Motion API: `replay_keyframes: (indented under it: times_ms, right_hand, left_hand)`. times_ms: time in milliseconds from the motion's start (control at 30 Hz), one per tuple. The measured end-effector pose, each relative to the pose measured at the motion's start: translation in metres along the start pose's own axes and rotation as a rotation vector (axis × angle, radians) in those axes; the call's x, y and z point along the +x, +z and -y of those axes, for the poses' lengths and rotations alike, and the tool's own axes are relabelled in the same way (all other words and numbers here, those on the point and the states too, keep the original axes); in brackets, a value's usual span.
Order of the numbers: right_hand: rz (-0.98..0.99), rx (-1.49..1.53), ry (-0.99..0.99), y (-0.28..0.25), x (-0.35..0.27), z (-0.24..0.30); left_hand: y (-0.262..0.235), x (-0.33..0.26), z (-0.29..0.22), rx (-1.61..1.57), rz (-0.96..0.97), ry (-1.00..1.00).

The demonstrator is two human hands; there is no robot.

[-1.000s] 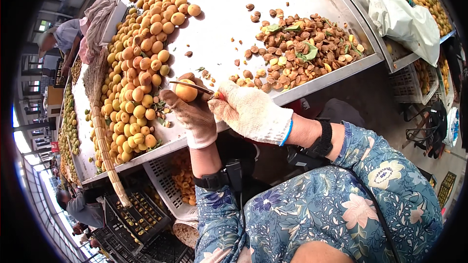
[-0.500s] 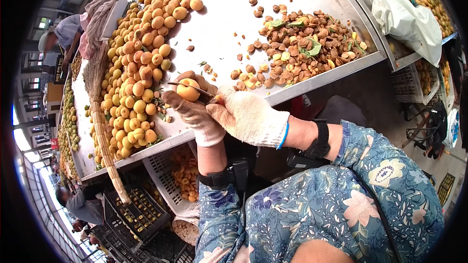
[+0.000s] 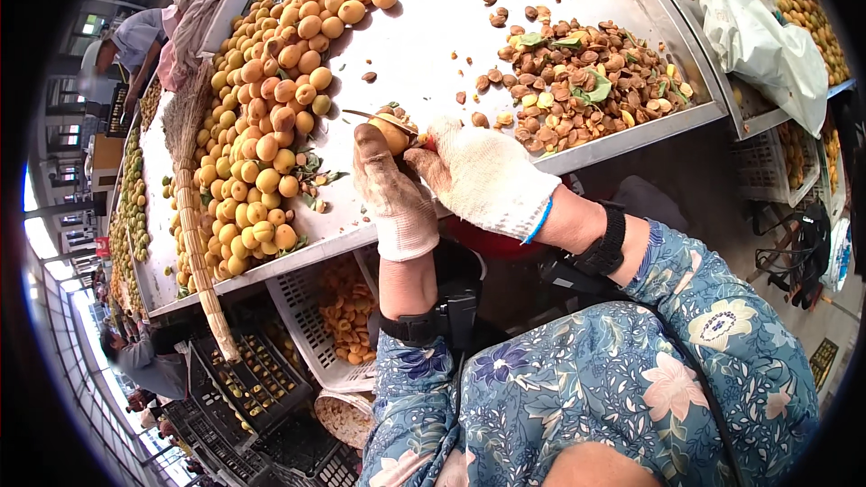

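Both my hands wear stained white knit gloves. My left hand (image 3: 393,194) is closed round an apricot (image 3: 390,135) above the near edge of the metal table (image 3: 424,27). In my right hand (image 3: 492,182) is a small knife (image 3: 361,114), its thin blade lying across the top of the fruit. How deep the blade sits cannot be made out. My right thumb presses close to the apricot's side. Left of my hands spreads a long heap of apricots (image 3: 269,149). To the right lies a heap of brown pits (image 3: 577,90) with leaves and scraps among them.
A straw broom (image 3: 197,243) leans against the table's left side. Below the edge stand a white crate (image 3: 302,311) holding orange apricot halves and black trays (image 3: 248,388). A white plastic bag (image 3: 762,41) lies at the right. A co-worker (image 3: 135,45) bends at the far left.
My hands have moved right and slightly farther over the table with the apricot and knife. The apricot has turned in my left hand, and the whole view has shifted a little.
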State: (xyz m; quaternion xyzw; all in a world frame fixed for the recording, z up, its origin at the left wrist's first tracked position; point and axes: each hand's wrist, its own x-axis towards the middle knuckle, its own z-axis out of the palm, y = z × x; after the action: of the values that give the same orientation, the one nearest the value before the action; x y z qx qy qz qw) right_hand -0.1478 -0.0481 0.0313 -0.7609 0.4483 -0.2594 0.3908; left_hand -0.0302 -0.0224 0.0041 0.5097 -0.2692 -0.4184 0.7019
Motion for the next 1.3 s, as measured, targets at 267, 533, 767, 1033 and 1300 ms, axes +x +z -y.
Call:
replay_keyframes:
  times_ms: [267, 533, 767, 1033, 1300]
  right_hand:
    - [0.053, 0.135, 0.045, -0.009, -0.001, -0.007]
    - [-0.062, 0.018, 0.056, 0.006, -0.015, -0.003]
    - [0.009, 0.086, 0.012, -0.012, -0.011, -0.005]
    - [0.012, 0.033, 0.015, 0.007, -0.021, -0.004]
    - [-0.005, 0.144, 0.012, -0.005, -0.012, -0.015]
  left_hand:
    - [0.011, -0.007, -0.003, -0.007, 0.121, -0.03]
    - [0.025, -0.024, -0.008, -0.224, 0.212, -0.194]
    - [0.011, -0.011, -0.003, -0.073, 0.196, -0.074]
    - [0.015, -0.014, -0.007, -0.305, -0.012, -0.136]
    - [0.025, -0.017, -0.012, -0.048, 0.297, 0.047]
